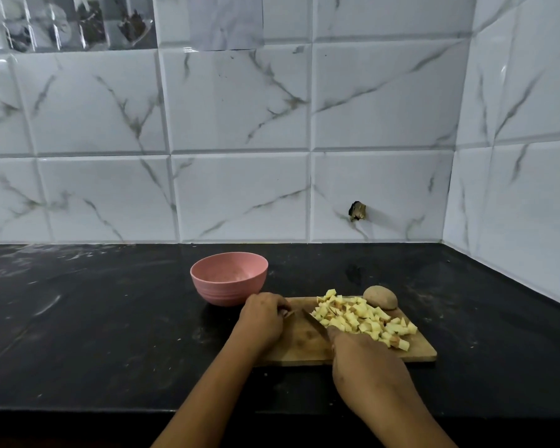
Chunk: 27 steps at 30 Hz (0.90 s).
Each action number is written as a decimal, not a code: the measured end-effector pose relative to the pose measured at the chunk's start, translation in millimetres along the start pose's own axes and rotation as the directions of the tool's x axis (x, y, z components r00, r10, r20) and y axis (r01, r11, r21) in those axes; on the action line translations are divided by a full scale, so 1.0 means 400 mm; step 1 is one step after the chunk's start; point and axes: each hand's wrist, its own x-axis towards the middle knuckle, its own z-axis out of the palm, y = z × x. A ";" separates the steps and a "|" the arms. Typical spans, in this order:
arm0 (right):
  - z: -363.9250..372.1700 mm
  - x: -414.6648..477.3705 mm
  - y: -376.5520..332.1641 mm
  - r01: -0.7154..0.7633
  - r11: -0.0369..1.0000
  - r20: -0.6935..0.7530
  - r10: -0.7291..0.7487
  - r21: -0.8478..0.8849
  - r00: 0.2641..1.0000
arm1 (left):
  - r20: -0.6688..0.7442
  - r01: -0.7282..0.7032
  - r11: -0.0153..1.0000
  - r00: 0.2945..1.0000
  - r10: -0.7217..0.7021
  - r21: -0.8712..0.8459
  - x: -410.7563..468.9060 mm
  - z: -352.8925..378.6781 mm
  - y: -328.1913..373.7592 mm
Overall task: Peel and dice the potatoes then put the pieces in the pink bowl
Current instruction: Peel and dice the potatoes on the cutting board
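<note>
Dim, cool, even light. Soft glare on upper-left tiles (0, 43) and pale sheen on far-left counter (46, 299). Faint, diffuse shadows. Wide-angle bowing of tile lines toward edges; slightly soft throughout.

The cutting board (301, 349) lies on the counter (110, 318), toward its front edge. The bowl (229, 279) stands on the counter just behind the board's far left corner. The diced pieces (362, 321) are piled on the board's right half, and the whole potato (381, 297) sits at its far right corner, behind the pile. The knife (314, 322) crosses the board's middle, left of the pile.
</note>
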 end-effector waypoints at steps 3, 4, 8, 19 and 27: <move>0.003 0.010 -0.005 -0.004 1.000 0.009 0.004 0.014 1.000 | -0.002 -0.004 0.999 1.000 0.004 -0.043 -0.010 -0.004 0.002; 0.004 0.010 -0.005 -0.004 1.000 0.007 0.004 0.023 1.000 | -0.005 -0.006 0.998 1.000 0.006 -0.056 -0.015 -0.004 0.004; 0.007 -0.002 -0.003 0.028 0.997 -0.032 -0.025 0.072 0.999 | -0.015 0.002 0.996 1.000 -0.003 -0.090 -0.043 -0.005 0.015; 0.019 -0.019 -0.016 0.035 0.998 -0.061 -0.033 0.046 0.998 | -0.078 0.071 0.992 0.994 -0.080 -0.103 -0.091 -0.008 0.046; 0.018 0.004 -0.002 -0.009 0.997 -0.080 0.015 0.076 0.997 | -0.025 0.119 0.992 0.993 -0.120 -0.037 -0.075 0.003 0.037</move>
